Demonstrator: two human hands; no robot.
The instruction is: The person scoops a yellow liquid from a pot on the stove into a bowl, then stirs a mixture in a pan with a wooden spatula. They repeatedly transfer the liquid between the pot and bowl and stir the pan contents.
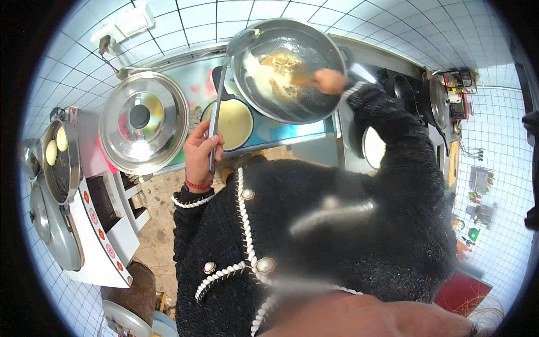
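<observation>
My left hand [204, 148] grips the handle of a long metal utensil [220, 92], probably a ladle or spatula. Its head reaches the left rim of a large dark wok [313, 48] and has a bit of pale food on it. Inside the wok, white and yellow-brown food [276, 73] spreads across the bottom. Over the wok's right side, my right hand [331, 81] holds a brown, wooden-looking tool [301, 80] that touches the food and is blurred. Below the wok stands a blue-rimmed bowl [251, 125] containing a smooth pale-yellow mixture [231, 124].
A domed steel lid [168, 143] lies left on the counter [290, 132]. Further left, a pan [73, 164] holds two pale oval pieces [56, 146]. Right of the wok are a white-centred round vessel [374, 147], a dark pan [400, 90] and a lidded pot [438, 103].
</observation>
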